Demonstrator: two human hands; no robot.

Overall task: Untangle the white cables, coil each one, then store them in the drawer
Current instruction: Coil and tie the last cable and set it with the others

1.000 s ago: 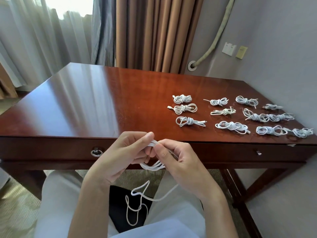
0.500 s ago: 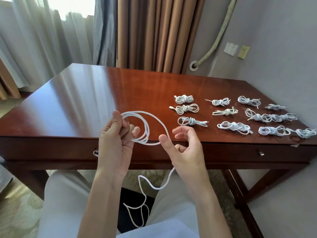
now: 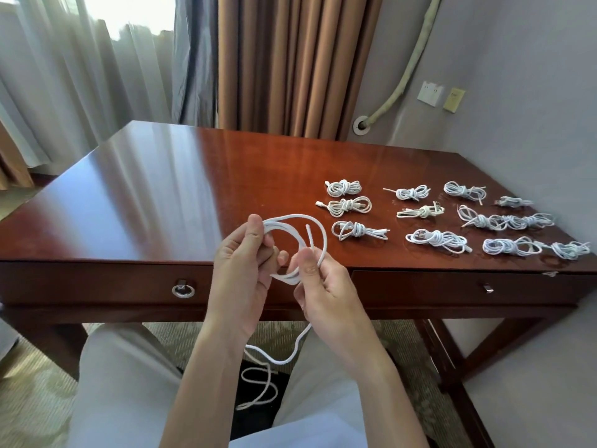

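Head view. My left hand (image 3: 245, 263) grips the gathered loops of a white cable (image 3: 318, 236), thumb on top and fingers curled beneath, which keeps the finished turns stacked so they do not spring apart. My right hand (image 3: 323, 286) pinches the same cable just beside the left, at the bottom of the coil, to feed the next turn. Both hands are held in front of the table (image 3: 135, 202) edge, above my lap, so the loose part can hang free. One short end of the cable stands up inside the loop. The uncoiled tail (image 3: 271, 363) drops between my knees and lies in loose curls on the floor; I judge that a fair length remains to be wound.

On the right half of the table lie the coiled cables (image 3: 436, 237), each bundle knotted at its middle and set apart from its neighbour in rough rows, apparently so they can be collected one by one. The drawer (image 3: 97, 286) with the ring pull (image 3: 183, 291) is closed, as is the one to its right. Nothing has been stored yet.
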